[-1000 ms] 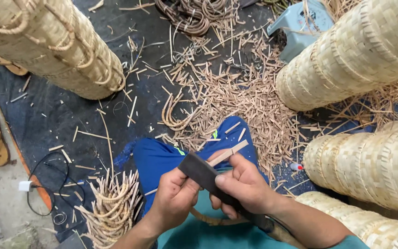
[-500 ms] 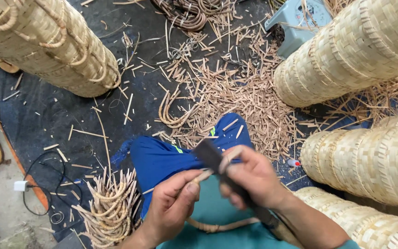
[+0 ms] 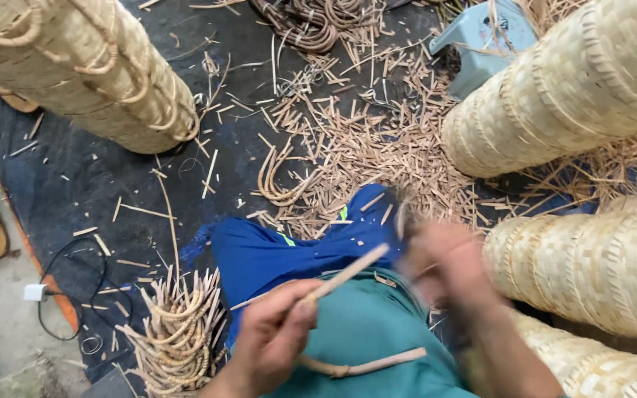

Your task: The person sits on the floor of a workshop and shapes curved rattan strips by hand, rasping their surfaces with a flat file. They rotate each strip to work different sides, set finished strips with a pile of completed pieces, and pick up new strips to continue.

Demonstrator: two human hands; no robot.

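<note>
Rattan strip in left hand (right hand blurred)

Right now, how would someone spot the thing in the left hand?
Start at the blue trousers in the lower middle. Just below, the left hand pinches a pale cane strip slanting up to the right. Unlike the loose offcuts on the dark mat, it is long, straight and lifted.

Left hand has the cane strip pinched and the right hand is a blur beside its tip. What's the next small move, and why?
Probably steady the right hand before another stroke. It is motion-blurred, so what it holds cannot be told. The left hand pinches the cane strip, whose free end points up toward the right hand, above the blue trouser leg.
</note>
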